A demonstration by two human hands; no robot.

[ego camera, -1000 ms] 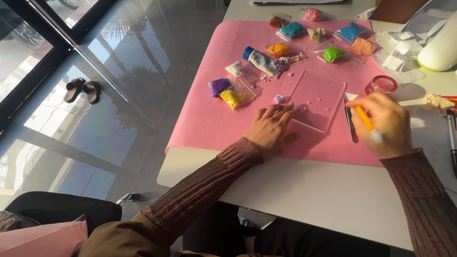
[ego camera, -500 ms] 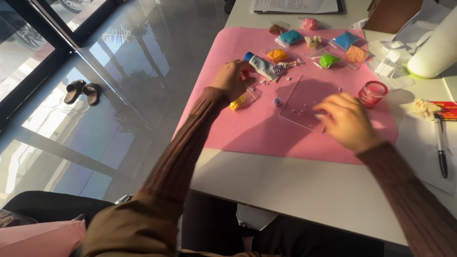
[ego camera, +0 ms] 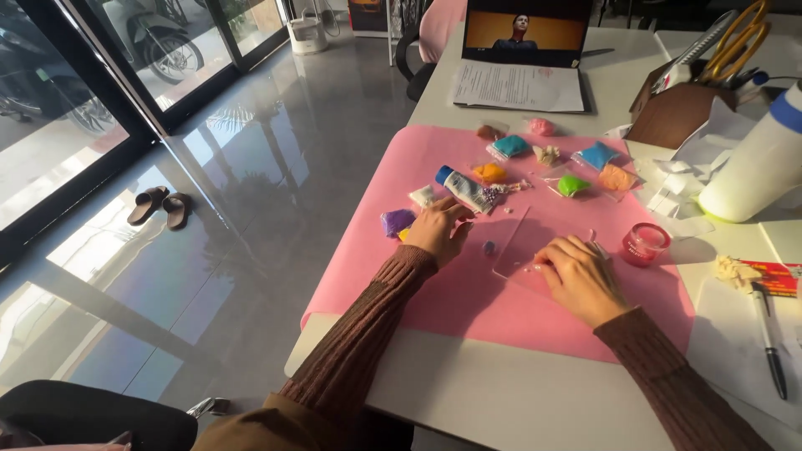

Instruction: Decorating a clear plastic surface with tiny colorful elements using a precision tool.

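Hands rest mid-frame on the pink mat. The left hand covers a yellow bag beside the purple bag, grip unclear. The right hand presses curled fingers on the clear sheet; I cannot tell if it pinches anything.

A laptop, a pair of slippers, a black pen and yellow-handled scissors lie around.

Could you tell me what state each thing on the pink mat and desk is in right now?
left hand: resting on small bags beside the tube
right hand: resting flat on the clear sheet
tube: lying down, cap on
red jar: upright
laptop: open, screen lit
pen: lying on paper
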